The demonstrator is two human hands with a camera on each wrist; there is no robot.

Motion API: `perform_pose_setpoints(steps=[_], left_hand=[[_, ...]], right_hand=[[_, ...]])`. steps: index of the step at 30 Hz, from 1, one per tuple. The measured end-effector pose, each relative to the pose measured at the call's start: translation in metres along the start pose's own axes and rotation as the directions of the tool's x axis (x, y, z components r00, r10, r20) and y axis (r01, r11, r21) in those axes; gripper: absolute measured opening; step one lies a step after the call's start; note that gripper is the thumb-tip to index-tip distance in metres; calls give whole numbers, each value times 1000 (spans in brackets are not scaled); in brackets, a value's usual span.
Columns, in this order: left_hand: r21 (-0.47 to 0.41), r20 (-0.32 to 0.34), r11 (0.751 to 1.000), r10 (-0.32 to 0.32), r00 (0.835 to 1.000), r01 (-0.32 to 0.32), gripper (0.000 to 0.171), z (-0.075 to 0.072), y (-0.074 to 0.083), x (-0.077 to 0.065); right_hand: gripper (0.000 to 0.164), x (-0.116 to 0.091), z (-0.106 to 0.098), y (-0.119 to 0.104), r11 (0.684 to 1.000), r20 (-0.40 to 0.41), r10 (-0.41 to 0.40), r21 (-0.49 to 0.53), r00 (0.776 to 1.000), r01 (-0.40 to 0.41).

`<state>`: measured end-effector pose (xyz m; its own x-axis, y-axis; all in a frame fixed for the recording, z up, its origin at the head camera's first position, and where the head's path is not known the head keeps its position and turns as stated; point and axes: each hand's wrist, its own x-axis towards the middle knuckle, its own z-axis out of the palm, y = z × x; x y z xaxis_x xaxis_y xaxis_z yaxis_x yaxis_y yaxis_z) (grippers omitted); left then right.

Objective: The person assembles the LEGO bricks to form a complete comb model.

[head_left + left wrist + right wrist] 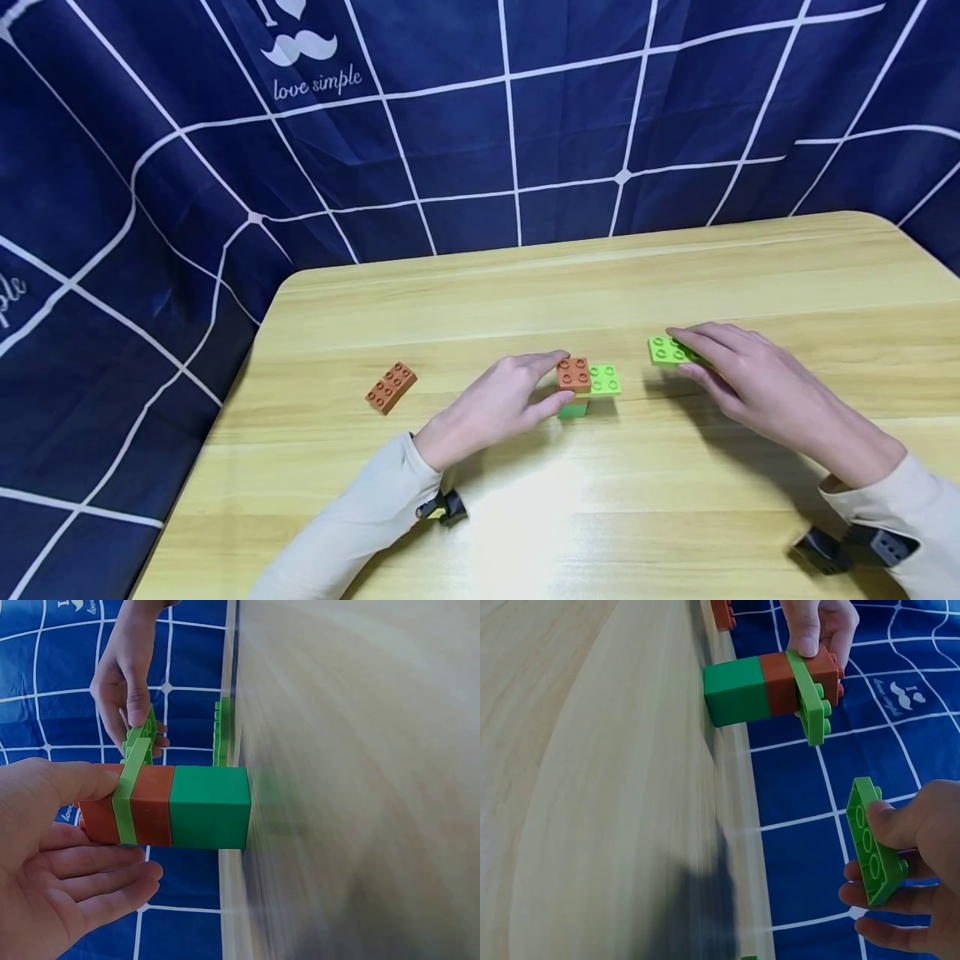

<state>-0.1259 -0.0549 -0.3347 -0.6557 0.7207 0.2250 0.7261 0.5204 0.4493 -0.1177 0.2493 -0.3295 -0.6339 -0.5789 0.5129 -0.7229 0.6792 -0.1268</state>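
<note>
A small tower of toy building bricks stands on the table: a dark green block (211, 807) at the bottom, an orange-brown brick (778, 682) over it, then a thin light green plate (606, 380) jutting right, and an orange-brown brick (573, 374) on top. My left hand (504, 400) pinches the tower near its top, thumb on the near side and fingers on the far side. To the right, my right hand (750, 383) holds another thin light green plate (871, 844) above the table, between thumb and fingers, hollow underside facing the table.
A loose orange-brown brick (391, 387) lies left of the left hand. In the left wrist view, another light green piece (221, 731) sits low at the tabletop beyond the tower. A dark blue curtain with white lines (465, 125) hangs behind the wooden table (450, 308).
</note>
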Motion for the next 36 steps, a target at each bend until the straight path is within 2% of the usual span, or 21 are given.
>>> perform_pose_setpoints(steps=[8,15,21,26,31,36], left_hand=[[4,-3,1000,-8,1000,9,53,2,-2,-2],[-9,-9,1000,2,1000,-2,54,4,-4,-3],[-23,-9,1000,1,1000,-1,54,3,-4,-2],[-48,0,999,-6,1000,6,54,3,-3,0],[-102,26,994,-41,999,43,55,3,-2,2],[-149,34,987,-62,998,66,56,4,-2,1]], right_hand=[[51,13,4,-9,1000,9,-10,12,1000,10],[53,24,7,-17,999,1,-16,40,1000,16],[56,36,9,-25,997,8,-58,59,998,57],[54,41,14,-30,994,9,-82,79,997,81],[51,43,20,-36,989,2,-111,94,994,110],[56,43,25,-40,987,-7,-126,103,992,126]])
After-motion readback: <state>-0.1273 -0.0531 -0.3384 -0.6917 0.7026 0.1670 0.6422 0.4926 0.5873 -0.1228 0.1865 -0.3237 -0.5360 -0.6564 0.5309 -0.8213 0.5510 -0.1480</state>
